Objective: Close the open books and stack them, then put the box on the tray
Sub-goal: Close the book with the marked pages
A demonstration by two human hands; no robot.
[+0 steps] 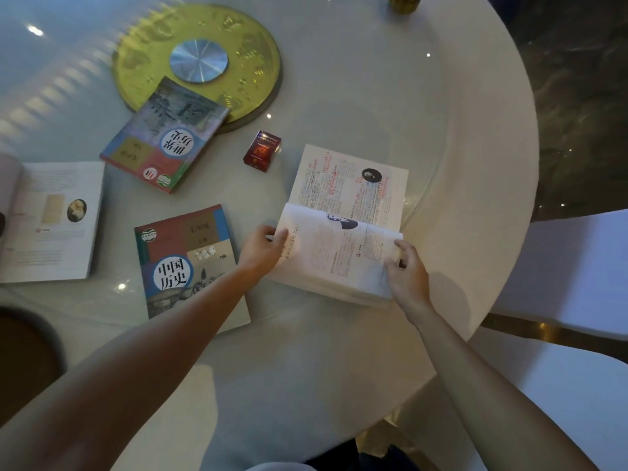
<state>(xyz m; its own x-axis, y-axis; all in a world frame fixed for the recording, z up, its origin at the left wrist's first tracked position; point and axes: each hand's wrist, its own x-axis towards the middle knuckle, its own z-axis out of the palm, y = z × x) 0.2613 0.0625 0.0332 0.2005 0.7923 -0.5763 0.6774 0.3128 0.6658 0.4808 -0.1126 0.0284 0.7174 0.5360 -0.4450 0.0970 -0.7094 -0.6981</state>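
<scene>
An open book [350, 192] with red-marked pages lies right of centre, its near half lifted and partly folded over. My left hand [263, 248] grips that half's left edge and my right hand [406, 266] grips its right edge. A second open book [51, 219] lies flat at the far left. One closed book [180, 260] sits just left of my left forearm, another closed book [163, 137] rests with a corner on the gold tray [251, 39]. The small dark red box [262, 151] stands between the books.
The round white table [475, 130] curves away at the right, with white chairs [574, 266] beyond its edge. A gold vessel [404, 2] stands at the far rim. A dark round object [23, 355] sits at the near left.
</scene>
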